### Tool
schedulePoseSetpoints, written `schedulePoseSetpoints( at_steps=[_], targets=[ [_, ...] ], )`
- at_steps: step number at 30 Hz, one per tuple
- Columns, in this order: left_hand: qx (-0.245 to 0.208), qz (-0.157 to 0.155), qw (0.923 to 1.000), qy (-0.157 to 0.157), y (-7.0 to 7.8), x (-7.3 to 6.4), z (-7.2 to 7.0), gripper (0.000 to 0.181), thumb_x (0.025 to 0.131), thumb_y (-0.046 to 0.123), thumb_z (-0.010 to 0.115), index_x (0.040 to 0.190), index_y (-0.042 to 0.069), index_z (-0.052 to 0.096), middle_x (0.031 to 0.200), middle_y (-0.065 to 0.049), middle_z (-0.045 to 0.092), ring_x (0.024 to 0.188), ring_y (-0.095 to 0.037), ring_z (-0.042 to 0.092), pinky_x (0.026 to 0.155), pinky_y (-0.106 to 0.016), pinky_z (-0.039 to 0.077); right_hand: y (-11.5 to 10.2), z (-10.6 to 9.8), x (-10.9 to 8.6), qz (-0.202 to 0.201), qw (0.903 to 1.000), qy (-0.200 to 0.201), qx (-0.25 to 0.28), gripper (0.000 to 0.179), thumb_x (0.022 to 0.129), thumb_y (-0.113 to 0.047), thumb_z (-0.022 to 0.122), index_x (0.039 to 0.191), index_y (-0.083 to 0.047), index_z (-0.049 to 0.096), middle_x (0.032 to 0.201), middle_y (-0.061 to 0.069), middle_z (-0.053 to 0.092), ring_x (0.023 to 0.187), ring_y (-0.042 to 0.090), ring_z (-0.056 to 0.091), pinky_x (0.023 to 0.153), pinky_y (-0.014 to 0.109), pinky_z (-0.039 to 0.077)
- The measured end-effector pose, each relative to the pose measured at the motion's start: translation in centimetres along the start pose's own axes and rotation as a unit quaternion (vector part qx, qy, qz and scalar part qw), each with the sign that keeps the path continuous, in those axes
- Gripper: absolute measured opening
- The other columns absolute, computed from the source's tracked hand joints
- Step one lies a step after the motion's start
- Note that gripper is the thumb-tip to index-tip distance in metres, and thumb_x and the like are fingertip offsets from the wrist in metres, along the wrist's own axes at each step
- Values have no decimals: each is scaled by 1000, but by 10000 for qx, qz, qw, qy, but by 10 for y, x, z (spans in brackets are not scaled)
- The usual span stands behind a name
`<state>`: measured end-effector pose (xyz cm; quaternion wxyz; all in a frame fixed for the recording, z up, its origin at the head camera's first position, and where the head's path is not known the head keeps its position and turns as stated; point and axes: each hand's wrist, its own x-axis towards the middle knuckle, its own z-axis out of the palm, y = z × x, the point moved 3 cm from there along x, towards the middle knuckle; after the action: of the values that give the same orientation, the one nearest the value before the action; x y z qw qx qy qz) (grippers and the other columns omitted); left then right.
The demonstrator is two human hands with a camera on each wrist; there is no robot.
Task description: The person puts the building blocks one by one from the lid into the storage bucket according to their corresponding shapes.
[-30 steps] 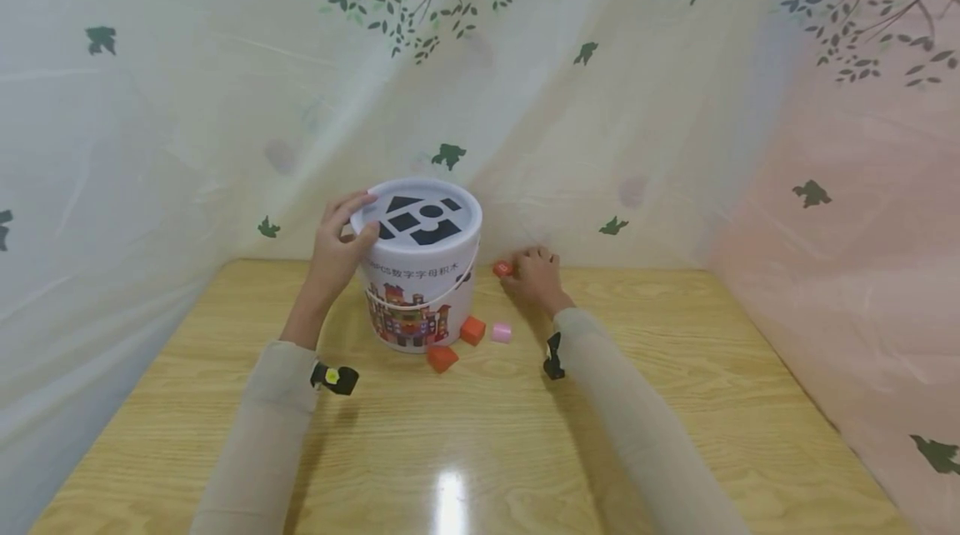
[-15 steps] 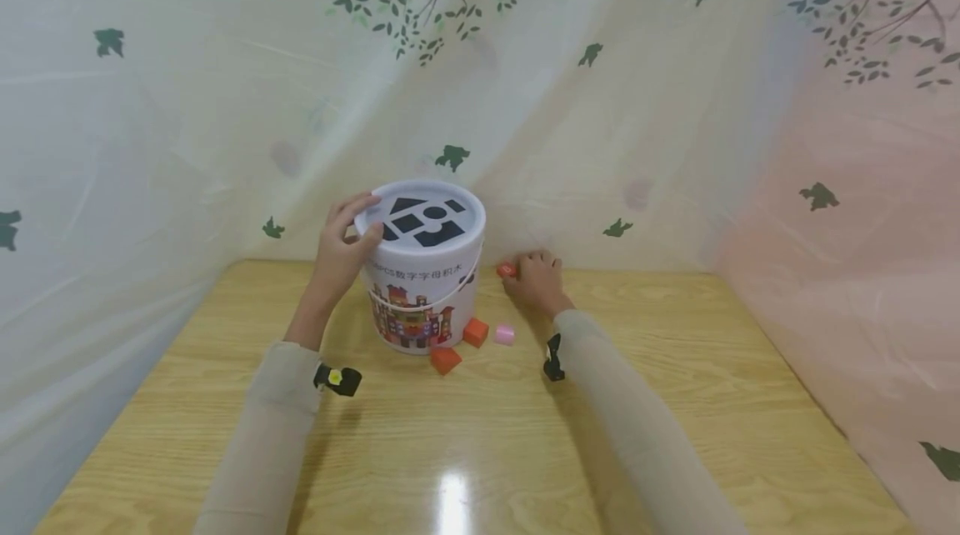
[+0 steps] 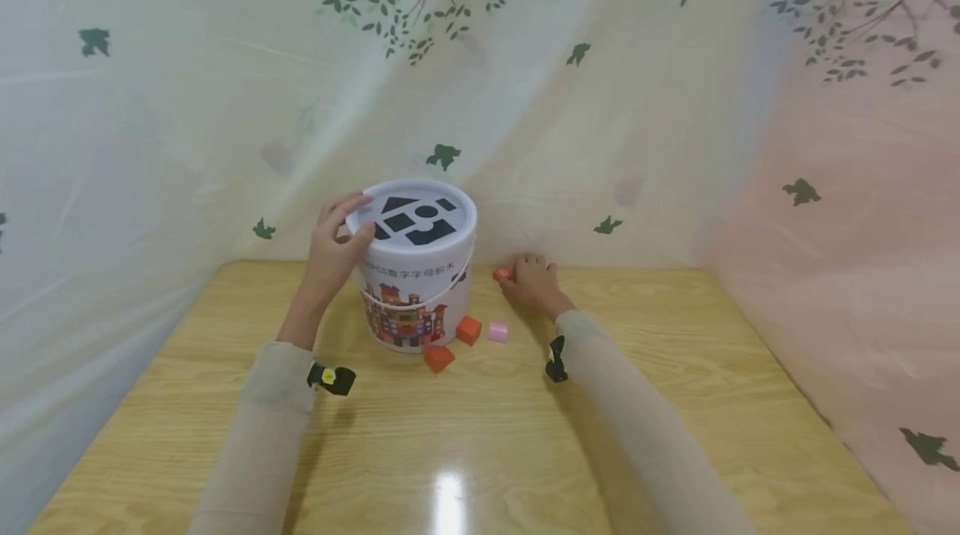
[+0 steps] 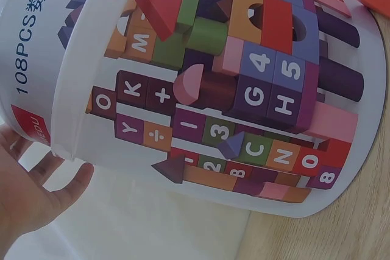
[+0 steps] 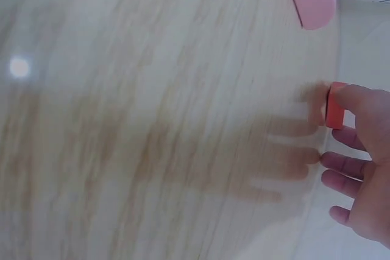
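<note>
A white lidded block bucket [image 3: 420, 310] stands upright on the table, its lid [image 3: 420, 189] marked with black shapes. My left hand [image 3: 333, 247] holds the lid's left edge, thumb in front and fingers behind. In the left wrist view, the fingers reach behind the bucket's top. To the right, my right hand [image 3: 534, 281] pinches a small red block [image 3: 502, 273] low at the table's back edge. The right wrist view shows the red block [image 5: 335, 106] between thumb and index finger, the other fingers loosely bent.
By the bucket's base lie an orange-red block [image 3: 468, 330], another orange-red block [image 3: 438, 358] and a pink rounded block [image 3: 498, 332]. A leaf-printed curtain [image 3: 525, 143] hangs behind the wooden table [image 3: 480, 435].
The right hand and its red block have shifted slightly lower, nearer to me. The left hand stays on the bucket, and the loose blocks keep their places. The head view sways a little.
</note>
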<state>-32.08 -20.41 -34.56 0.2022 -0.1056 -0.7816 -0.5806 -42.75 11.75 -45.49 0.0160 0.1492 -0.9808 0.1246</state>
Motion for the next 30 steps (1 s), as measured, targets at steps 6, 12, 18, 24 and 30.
schedulePoseSetpoints(
  at_steps=[6, 12, 18, 24, 30],
  targets=[
    [-3, -8, 10000, -23, -2, 0, -1, 55, 97, 25, 58, 150, 13, 50, 159, -8, 34, 143, -30, 35, 116, -57, 41, 3, 0, -4, -53, 9993, -175, 327, 40, 99, -44, 56, 96, -3, 56, 115, 20, 58, 111, 39, 49, 102, 57, 37],
    [-45, -4, 10000, -57, -3, 0, -1, 57, 97, 25, 58, 151, 12, 49, 160, -8, 33, 143, -30, 34, 116, -59, 40, 3, -9, -10, -99, 9966, -193, 791, 44, 99, -46, 60, 109, -3, 62, 114, 16, 62, 111, 36, 49, 101, 55, 36],
    [-32, -87, 9999, -59, -3, 1, -1, 57, 97, 23, 56, 152, 9, 47, 161, -11, 31, 144, -32, 33, 116, -59, 40, -7, -31, -18, -294, 9937, 152, 1074, 43, 101, -43, 58, 116, -3, 65, 124, 18, 63, 119, 38, 49, 104, 56, 36],
    [-9, -150, 9999, -67, 0, 1, -1, 57, 97, 22, 55, 152, 7, 46, 162, -12, 31, 144, -33, 33, 117, -59, 38, -23, -62, -26, -590, 9872, 812, 1241, 41, 100, -39, 62, 118, -2, 64, 122, 19, 63, 117, 37, 49, 101, 56, 37],
    [-5, -79, 9999, -68, 2, 0, 0, 57, 97, 24, 56, 152, 10, 47, 162, -9, 31, 144, -31, 33, 117, -59, 39, -46, -100, -39, -777, 9773, 1291, 1488, 43, 101, -37, 61, 124, -1, 59, 125, 19, 61, 115, 33, 45, 104, 54, 35]
  ],
)
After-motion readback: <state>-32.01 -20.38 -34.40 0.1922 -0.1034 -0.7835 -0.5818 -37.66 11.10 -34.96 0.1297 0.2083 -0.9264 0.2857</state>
